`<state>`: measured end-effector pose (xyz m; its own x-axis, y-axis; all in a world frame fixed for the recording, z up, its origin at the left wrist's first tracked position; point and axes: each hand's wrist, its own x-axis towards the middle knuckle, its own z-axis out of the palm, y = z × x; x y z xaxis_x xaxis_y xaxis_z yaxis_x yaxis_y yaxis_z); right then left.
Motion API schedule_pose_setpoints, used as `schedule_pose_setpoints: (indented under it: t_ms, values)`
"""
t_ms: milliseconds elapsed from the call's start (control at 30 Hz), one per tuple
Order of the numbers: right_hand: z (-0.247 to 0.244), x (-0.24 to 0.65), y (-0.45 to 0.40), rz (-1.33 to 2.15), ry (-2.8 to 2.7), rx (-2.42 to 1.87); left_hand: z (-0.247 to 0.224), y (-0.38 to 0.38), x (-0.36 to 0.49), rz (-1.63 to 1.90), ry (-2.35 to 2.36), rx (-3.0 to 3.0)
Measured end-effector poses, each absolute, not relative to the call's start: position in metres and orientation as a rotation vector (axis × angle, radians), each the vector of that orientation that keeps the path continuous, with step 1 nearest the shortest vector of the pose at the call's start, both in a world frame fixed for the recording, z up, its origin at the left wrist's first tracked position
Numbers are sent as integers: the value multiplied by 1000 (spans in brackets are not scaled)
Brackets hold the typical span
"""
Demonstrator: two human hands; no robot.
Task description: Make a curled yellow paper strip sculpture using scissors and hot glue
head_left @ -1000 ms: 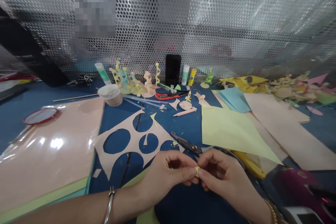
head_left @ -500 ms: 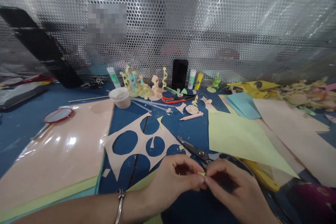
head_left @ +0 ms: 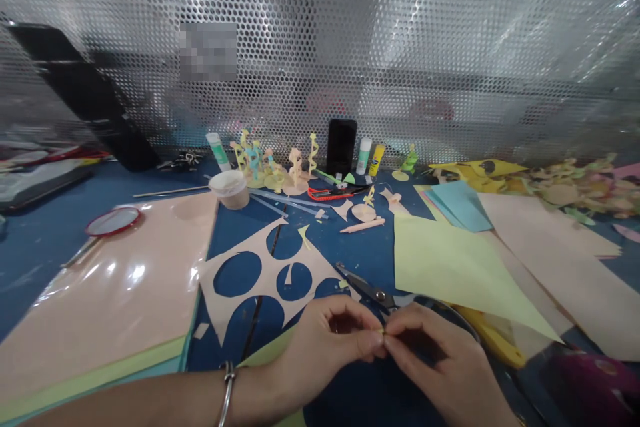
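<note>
My left hand [head_left: 336, 340] and my right hand [head_left: 430, 363] meet low in the view, their fingertips pinching a tiny yellow paper piece [head_left: 383, 331] that is mostly hidden. Just behind my right hand lie black-handled steel scissors [head_left: 373, 293], their blades pointing up and left and not held. A peach paper sheet with round holes cut out [head_left: 255, 267] lies beyond my left hand. To the right of the scissors spreads a pale yellow-green paper sheet [head_left: 450, 267].
A dark blue cutting mat [head_left: 360, 240] covers the table. Small paper sculptures [head_left: 295, 170], glue sticks [head_left: 217, 151], a red craft knife [head_left: 330, 193] and a black phone [head_left: 341, 147] stand at the back, before a perforated metal sheet [head_left: 400, 67]. Plastic-covered peach sheets [head_left: 105, 280] lie left.
My fingertips have closed in around the yellow piece, which shows less now. The whole scene has shifted slightly in the view as my head moved.
</note>
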<state>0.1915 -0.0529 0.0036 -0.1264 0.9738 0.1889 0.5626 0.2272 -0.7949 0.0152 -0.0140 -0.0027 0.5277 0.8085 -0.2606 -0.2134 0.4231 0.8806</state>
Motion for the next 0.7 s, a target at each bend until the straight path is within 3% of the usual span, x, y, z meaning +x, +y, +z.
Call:
schedule_pose_setpoints:
  t_ms: [700]
  values:
    - [11,185,-48,1051,-1410,-1458,-1,-12,17,708,895,811]
